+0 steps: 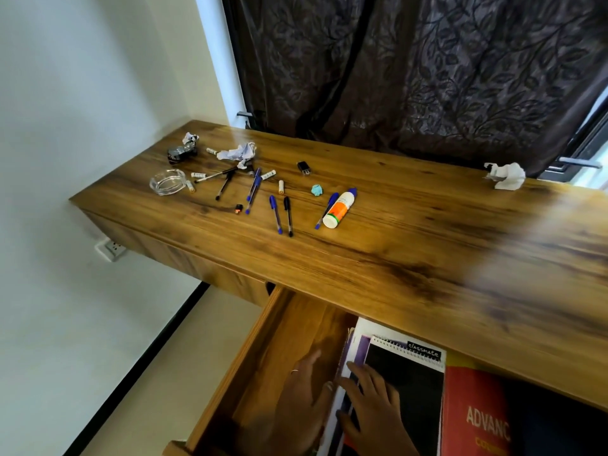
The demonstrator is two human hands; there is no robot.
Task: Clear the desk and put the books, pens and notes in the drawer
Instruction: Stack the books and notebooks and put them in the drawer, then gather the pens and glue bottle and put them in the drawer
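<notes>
The wooden drawer [263, 340] stands pulled out below the desk [394, 245]. Inside it lies a stack of notebooks topped by a black spiral notebook [414, 383], next to a red book [473, 413]. My right hand [371, 403] rests flat on the stack's left edge, thumb along its side. My left hand [306, 399] presses with straight fingers against the stack's left side. Several blue and black pens [274, 213] lie scattered on the desk's left half. Crumpled paper notes [238, 152] sit near the back left, and another crumpled paper [506, 175] lies far right.
A glue bottle [340, 209], a glass ashtray [167, 182], small batteries [268, 175], a black charger [304, 167], a teal eraser [316, 189] and a dark metal object [179, 152] lie on the desk. Dark curtains hang behind. A wall socket [112, 250] sits at left.
</notes>
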